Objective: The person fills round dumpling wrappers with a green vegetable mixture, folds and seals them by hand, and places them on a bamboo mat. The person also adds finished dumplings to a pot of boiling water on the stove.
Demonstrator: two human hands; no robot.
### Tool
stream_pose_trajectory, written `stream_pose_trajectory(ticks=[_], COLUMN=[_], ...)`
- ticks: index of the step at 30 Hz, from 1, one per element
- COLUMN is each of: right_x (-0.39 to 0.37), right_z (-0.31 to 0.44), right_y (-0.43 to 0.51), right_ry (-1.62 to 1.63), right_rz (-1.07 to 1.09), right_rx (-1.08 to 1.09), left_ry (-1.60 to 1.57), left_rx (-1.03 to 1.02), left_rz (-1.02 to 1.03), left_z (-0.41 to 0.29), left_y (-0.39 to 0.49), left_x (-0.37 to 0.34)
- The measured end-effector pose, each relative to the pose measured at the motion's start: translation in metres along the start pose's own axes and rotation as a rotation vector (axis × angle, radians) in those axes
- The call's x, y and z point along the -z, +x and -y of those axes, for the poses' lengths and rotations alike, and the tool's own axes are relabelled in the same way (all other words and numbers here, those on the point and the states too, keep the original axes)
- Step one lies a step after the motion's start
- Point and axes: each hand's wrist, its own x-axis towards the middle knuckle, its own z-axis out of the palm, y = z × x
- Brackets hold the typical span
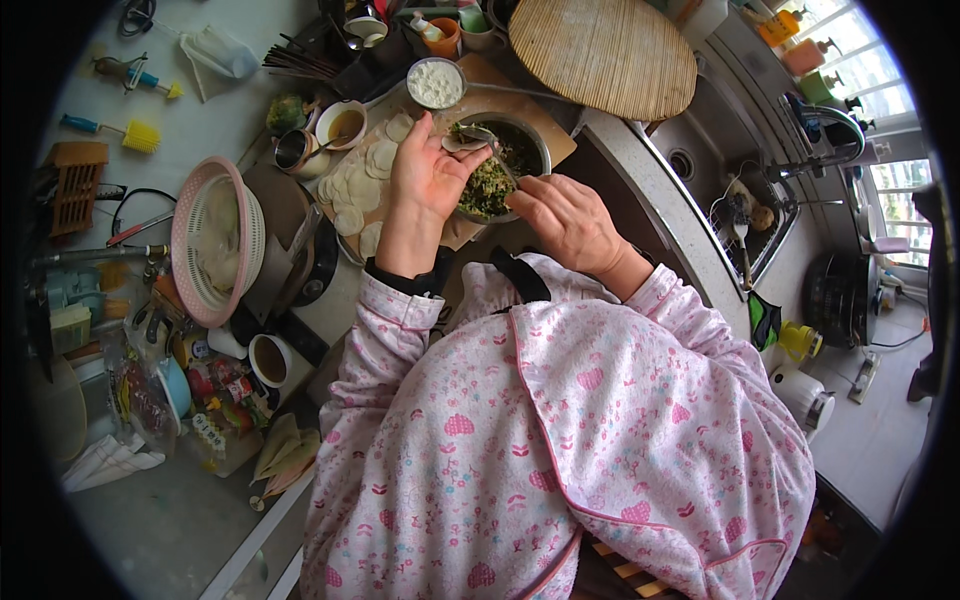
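Note:
On the fingers of my left hand rests a round dough wrapper, palm turned up. My right hand grips a metal spoon, whose bowl is at the wrapper with some green filling on it. Just beneath the spoon stands a steel bowl of chopped green filling. Several more round wrappers lie overlapped on a floured board to the left of my left hand. Part of the filling is hidden by my hands and the spoon.
A bowl of white flour and a bowl of brown liquid stand behind. A round slatted lid leans near the sink at right. A pink colander and a cup of dark liquid are at left.

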Motion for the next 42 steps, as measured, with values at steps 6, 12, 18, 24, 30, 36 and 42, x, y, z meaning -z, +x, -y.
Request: stream_pose_trajectory(ticks=[6, 12, 18, 24, 30, 36, 42], right_x=[-0.005, 0.01, 0.017, 0.013, 0.016, 0.018, 0.014], right_z=[0.001, -0.005, -0.015, -0.015, -0.015, -0.013, -0.029], right_y=[-0.003, 0.004, 0.008, 0.005, 0.006, 0.011, 0.013], right_ry=[-0.113, 0.289, 0.156, 0.027, -0.01, 0.096, 1.205], right_rz=[0.022, -0.231, -0.177, -0.044, -0.034, -0.074, -0.557], right_rx=[0.139, -0.365, -0.213, 0.053, 0.078, -0.03, -0.873], left_ry=[-0.008, -0.026, -0.049, 0.02, 0.027, 0.033, 0.052], left_rx=[0.004, -0.096, -0.066, -0.066, -0.093, -0.119, -0.11], left_rz=[-0.054, 0.088, 0.106, 0.084, 0.05, 0.054, 0.113], left_z=[-0.006, -0.008, -0.009, -0.016, -0.016, -0.016, -0.008], left_y=[0.005, 0.001, -0.002, 0.002, 0.005, 0.008, 0.004], left_x=[-0.009, -0.004, -0.004, 0.0, 0.004, 0.004, 0.003])
